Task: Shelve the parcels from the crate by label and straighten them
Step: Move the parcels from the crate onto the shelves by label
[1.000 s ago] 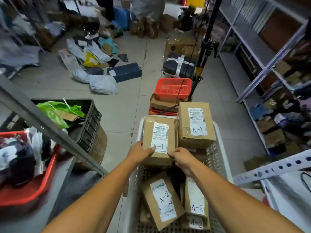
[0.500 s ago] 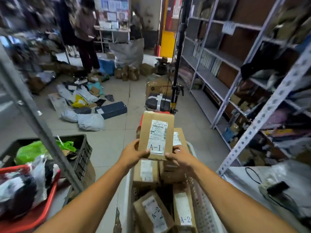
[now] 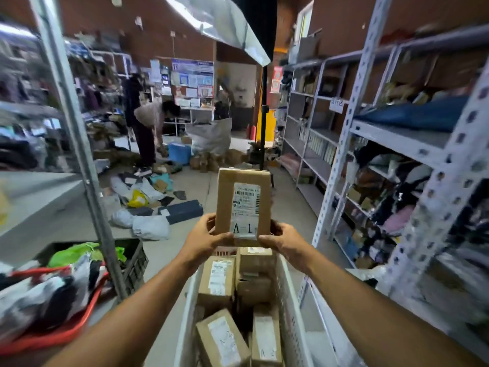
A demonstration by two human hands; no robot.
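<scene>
Parcel A-1 [image 3: 243, 205]: upright above white crate [image 3: 288, 300], lower corners pinched by fingers of left hand [image 3: 205, 241] and right hand [image 3: 281, 241]. Risk: shallow hold, may slip; label misread misshelves it.

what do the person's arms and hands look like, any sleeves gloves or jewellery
Both forearms are bare as far as the frame shows: no sleeves in view. The left hand and right hand wear no gloves. No watch, wristband or ring is visible on either. No markings or cables show.
</scene>
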